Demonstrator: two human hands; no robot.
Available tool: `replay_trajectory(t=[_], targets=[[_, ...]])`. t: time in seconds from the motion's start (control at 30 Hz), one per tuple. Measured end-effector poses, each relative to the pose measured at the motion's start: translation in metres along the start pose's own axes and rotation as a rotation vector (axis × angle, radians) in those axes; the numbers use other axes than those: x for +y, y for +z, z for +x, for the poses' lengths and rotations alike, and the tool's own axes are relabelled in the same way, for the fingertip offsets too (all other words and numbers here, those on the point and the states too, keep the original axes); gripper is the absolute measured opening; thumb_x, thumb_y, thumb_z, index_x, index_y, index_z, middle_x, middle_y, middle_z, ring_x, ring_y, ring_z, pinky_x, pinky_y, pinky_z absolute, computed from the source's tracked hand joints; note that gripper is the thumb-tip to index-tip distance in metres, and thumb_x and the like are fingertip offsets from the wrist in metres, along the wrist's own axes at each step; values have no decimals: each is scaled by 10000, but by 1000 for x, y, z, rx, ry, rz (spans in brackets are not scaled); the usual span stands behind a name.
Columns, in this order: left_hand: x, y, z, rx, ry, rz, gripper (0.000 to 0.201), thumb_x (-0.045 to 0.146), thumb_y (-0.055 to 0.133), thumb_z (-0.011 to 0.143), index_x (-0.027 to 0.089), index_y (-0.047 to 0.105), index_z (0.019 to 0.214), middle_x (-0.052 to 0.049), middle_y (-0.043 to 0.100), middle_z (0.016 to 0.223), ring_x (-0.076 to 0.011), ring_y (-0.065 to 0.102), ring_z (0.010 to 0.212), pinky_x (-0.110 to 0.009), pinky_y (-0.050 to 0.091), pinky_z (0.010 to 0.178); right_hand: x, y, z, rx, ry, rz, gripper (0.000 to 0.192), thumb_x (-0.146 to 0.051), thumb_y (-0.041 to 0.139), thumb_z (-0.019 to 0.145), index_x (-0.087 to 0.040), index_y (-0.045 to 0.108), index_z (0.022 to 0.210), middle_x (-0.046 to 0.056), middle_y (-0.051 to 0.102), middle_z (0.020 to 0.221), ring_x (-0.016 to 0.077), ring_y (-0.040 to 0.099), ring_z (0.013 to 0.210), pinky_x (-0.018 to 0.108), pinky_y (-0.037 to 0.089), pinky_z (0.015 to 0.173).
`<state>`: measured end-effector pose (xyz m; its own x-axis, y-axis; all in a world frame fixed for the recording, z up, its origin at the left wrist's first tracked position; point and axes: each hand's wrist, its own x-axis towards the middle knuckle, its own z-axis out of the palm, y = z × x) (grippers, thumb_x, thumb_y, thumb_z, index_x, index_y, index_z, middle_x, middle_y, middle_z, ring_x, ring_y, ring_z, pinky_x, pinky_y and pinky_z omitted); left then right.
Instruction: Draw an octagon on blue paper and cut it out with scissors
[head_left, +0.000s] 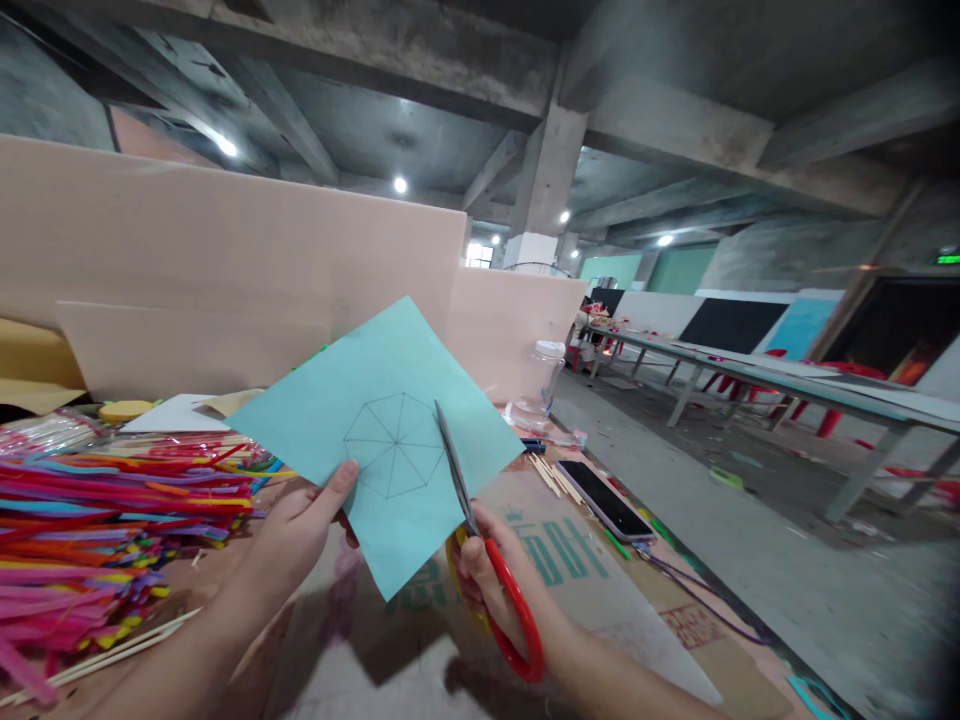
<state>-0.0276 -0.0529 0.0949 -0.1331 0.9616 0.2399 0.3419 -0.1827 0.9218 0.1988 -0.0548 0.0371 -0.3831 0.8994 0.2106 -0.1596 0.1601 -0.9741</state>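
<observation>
My left hand [304, 525] holds up a light blue square of paper [375, 440] by its lower left edge, thumb on the front. An octagon with spokes is drawn in pencil at the sheet's middle. My right hand [487, 585] grips red-handled scissors [480, 545]. Their blades reach up into the paper from the lower right edge and touch the right side of the drawn octagon.
A heap of colourful strips [97, 520] and thin wooden sticks [112, 650] lie at my left on the cardboard-covered table [600, 590]. A phone [604, 500], a clear jar [544, 375] and pale partition boards [225, 260] stand beyond. Long tables [787, 385] line the right.
</observation>
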Motion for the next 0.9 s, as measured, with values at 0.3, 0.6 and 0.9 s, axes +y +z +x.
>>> replay_trajectory(t=[0.3, 0.6, 0.9], targets=[[8, 1, -1, -15, -18, -23, 637, 813, 533, 720, 281, 466, 374, -18, 589, 453, -236, 583, 552, -328, 514, 692, -2, 0, 1, -1, 11, -3, 619, -809, 599, 776, -225, 430, 897, -101, 331, 623, 53, 245, 466, 204, 206, 417], [2, 1, 0, -55, -4, -54, 620, 754, 503, 796, 269, 533, 411, -32, 611, 486, -245, 621, 598, -331, 531, 688, -5, 1, -2, 16, 21, 4, 632, -809, 612, 765, -218, 448, 916, -99, 343, 613, 54, 251, 463, 215, 205, 422], [3, 0, 0, -51, -16, -66, 615, 764, 537, 768, 277, 517, 394, -23, 612, 467, -247, 618, 570, -328, 537, 677, -3, 1, 0, 3, 29, 32, 621, -792, 625, 771, -218, 441, 919, -101, 353, 636, 40, 249, 462, 193, 208, 415]])
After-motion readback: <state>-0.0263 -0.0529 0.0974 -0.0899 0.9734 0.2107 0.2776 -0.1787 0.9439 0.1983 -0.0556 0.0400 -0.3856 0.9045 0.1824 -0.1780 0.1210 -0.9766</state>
